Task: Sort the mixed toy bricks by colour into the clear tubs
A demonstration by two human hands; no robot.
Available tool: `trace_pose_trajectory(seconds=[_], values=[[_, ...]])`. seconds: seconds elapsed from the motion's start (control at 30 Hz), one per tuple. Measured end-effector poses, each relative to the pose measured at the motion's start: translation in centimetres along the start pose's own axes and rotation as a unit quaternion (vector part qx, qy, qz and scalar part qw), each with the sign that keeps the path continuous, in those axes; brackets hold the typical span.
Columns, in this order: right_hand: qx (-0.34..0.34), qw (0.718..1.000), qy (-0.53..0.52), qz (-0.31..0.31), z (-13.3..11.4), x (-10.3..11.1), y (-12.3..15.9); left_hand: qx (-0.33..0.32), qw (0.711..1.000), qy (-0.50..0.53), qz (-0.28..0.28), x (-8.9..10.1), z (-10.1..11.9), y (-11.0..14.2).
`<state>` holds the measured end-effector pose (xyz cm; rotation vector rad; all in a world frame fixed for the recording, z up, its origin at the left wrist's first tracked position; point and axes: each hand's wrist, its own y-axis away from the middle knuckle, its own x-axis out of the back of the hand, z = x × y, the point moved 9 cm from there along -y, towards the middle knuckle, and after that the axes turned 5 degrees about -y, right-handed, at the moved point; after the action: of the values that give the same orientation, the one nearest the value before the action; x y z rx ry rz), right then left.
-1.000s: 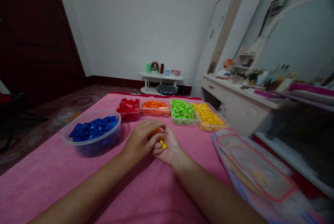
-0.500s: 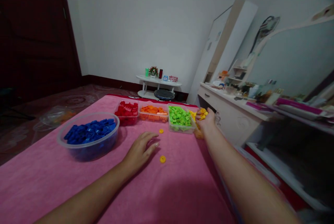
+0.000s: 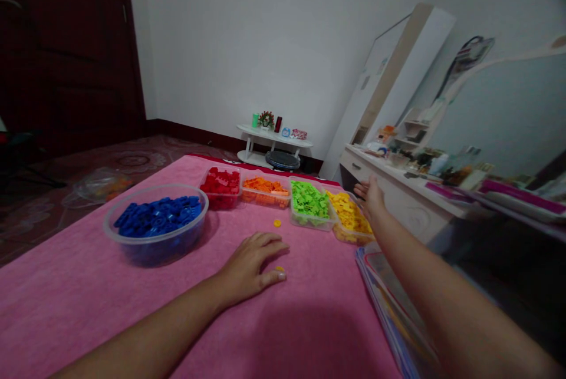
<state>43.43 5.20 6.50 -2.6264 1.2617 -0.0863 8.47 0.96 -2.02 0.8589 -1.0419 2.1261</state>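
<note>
My left hand [image 3: 254, 264] rests on the pink cloth [image 3: 230, 340] with its fingers apart. Between its thumb and index finger peeks a small round yellow piece [image 3: 279, 268], mostly covered by the thumb. Another round yellow piece [image 3: 277, 223] lies farther back on the cloth. My right hand [image 3: 370, 196] is held at the right edge of the clear box of yellow building blocks [image 3: 351, 214]. Its fingers are stretched out, and nothing shows in them.
Boxes of green blocks [image 3: 310, 202], orange blocks [image 3: 265, 190] and red blocks [image 3: 221, 184] line the back of the table. A round tub of blue blocks [image 3: 159, 217] stands left. At the right are a clear plastic bag [image 3: 398, 284] and a white dresser [image 3: 411, 202].
My right hand has let go of the yellow blocks, which lie in the box, and has opened. My left hand has moved right and nearer, toward the closer yellow piece. The view has shifted slightly.
</note>
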Motion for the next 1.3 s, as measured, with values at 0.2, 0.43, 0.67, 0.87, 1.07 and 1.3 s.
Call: trace_pose_trajectory(seconds=[0.2,0.43,0.67,0.87,1.07,1.3], values=[[0.057,0.967,0.079,-0.233,-1.0,-10.4,8.3,-0.017,0.999,-0.033,-0.021,-0.9,0.6,0.0],[0.141,0.839,0.349,-0.394,3.6,-17.8,20.4,0.1,0.991,0.018,0.086,1.5,-2.7,0.5],[0.04,0.911,0.207,-0.355,5.2,-17.6,21.6,0.135,0.952,0.035,0.271,5.3,-4.4,1.7],[-0.263,0.876,-0.157,-0.373,6.7,-18.1,27.1,0.079,0.969,0.028,0.234,4.9,-2.8,1.2],[-0.442,0.791,-0.338,-0.254,7.6,-17.0,28.8,0.059,0.984,0.044,0.161,3.0,-1.7,0.7],[-0.2,0.939,-0.228,-0.163,1.3,-10.9,18.0,0.073,0.982,0.041,0.169,3.2,-2.2,0.8]])
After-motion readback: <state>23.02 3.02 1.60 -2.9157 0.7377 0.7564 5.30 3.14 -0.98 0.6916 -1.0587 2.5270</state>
